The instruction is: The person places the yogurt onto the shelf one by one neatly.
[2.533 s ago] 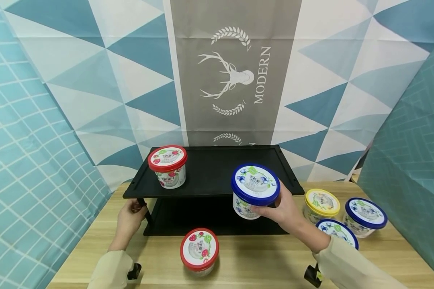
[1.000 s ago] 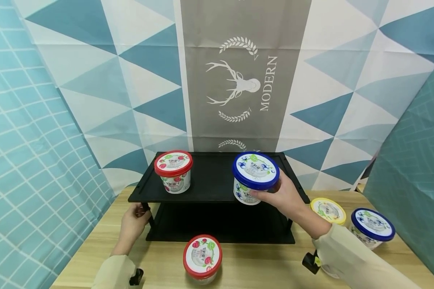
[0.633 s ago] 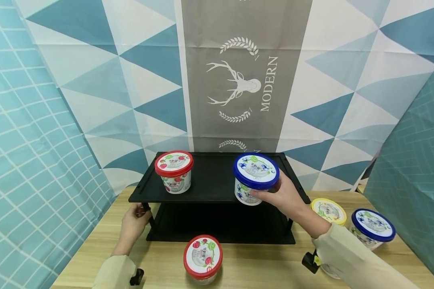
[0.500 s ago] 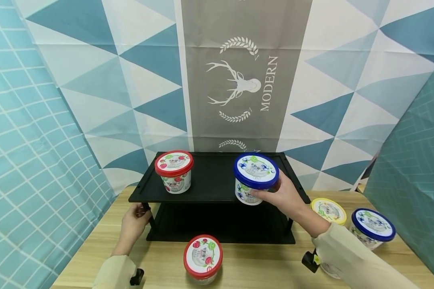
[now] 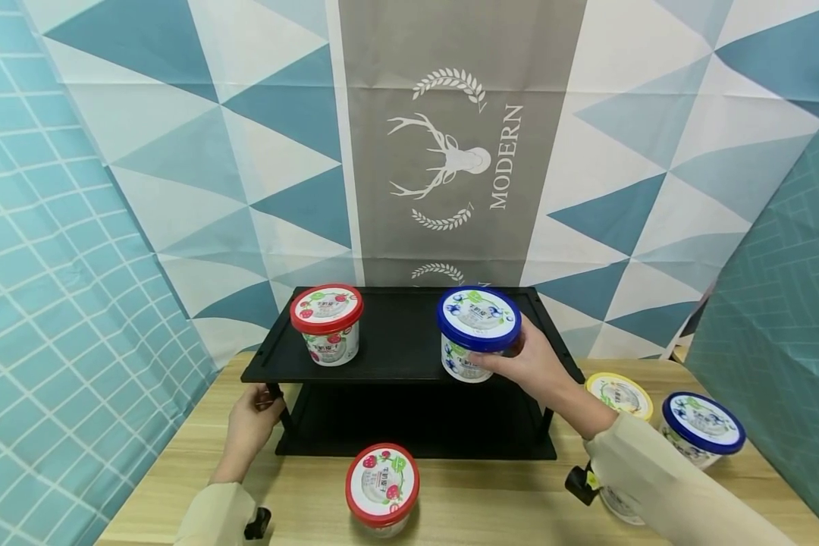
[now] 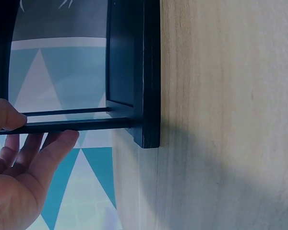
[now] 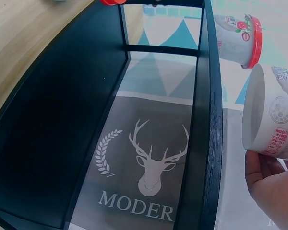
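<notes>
My right hand (image 5: 535,371) holds a white tub with a blue lid and blueberry print (image 5: 479,322) at the right front of the black two-tier shelf (image 5: 403,334). In the right wrist view the base of this tub (image 7: 273,112) is apart from the upper tier, with a gap between them. My left hand (image 5: 251,425) grips the shelf's front left post; in the left wrist view, thumb and fingers pinch that thin post (image 6: 86,125). A red-lidded strawberry tub (image 5: 327,322) stands upright on the upper tier's left side.
Another red-lidded tub (image 5: 382,485) stands on the wooden table before the shelf. To the right are a yellow-lidded tub (image 5: 619,398), a blue-lidded tub (image 5: 703,425) and a tub (image 5: 621,506) mostly hidden by my right sleeve. A patterned cloth (image 5: 437,152) hangs behind.
The held blue-lidded tub has risen and moved back from below the upper tier's front edge, then slightly left in the last half second. My left hand stays on the post. The head view has shifted.
</notes>
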`<state>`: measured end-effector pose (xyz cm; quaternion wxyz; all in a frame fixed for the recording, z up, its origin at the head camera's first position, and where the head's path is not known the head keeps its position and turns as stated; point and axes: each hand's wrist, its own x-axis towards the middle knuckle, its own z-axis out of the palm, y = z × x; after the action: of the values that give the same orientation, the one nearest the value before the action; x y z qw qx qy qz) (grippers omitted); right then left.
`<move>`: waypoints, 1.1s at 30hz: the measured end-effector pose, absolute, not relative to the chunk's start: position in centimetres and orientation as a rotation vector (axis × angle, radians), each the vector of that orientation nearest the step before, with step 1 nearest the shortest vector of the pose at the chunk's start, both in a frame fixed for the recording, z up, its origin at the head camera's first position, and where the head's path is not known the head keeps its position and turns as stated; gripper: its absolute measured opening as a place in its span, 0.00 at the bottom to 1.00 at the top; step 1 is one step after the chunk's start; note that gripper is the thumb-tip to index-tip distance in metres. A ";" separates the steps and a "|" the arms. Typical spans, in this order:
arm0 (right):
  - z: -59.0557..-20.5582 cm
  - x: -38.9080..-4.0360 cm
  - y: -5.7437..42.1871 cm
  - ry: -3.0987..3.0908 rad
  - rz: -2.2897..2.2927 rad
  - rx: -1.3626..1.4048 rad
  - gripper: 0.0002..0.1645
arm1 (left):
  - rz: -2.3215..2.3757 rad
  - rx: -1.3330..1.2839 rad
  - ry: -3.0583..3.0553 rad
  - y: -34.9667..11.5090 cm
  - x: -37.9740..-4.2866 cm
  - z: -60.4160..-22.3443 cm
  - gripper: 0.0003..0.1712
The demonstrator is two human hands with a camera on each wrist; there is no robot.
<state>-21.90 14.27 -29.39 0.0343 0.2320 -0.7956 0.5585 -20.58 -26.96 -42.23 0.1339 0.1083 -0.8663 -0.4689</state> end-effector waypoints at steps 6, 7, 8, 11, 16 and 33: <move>-29.3 -22.2 14.1 -2.443 1.708 0.738 0.42 | -1.365 0.319 -2.503 -27.0 -20.6 -42.4 0.19; -29.3 -22.3 14.1 -2.442 1.709 0.740 0.42 | -1.366 0.321 -2.501 -27.1 -20.6 -42.4 0.19; -29.3 -22.3 14.0 -2.441 1.713 0.739 0.42 | -1.367 0.322 -2.499 -27.1 -20.6 -42.4 0.19; -29.3 -22.5 13.9 -2.435 1.721 0.738 0.42 | -1.368 0.323 -2.498 -27.1 -20.6 -42.5 0.18; -29.3 -22.7 13.7 -2.431 1.729 0.744 0.42 | -1.368 0.320 -2.500 -27.2 -20.7 -42.6 0.19; -29.1 -23.2 12.8 -2.426 1.732 0.776 0.42 | -1.351 0.316 -2.508 -27.2 -20.7 -42.5 0.19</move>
<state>-23.22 12.80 -29.05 0.0308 0.2517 -0.7872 0.5621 -20.72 -27.18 -42.52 0.1372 0.1093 -0.8668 -0.4668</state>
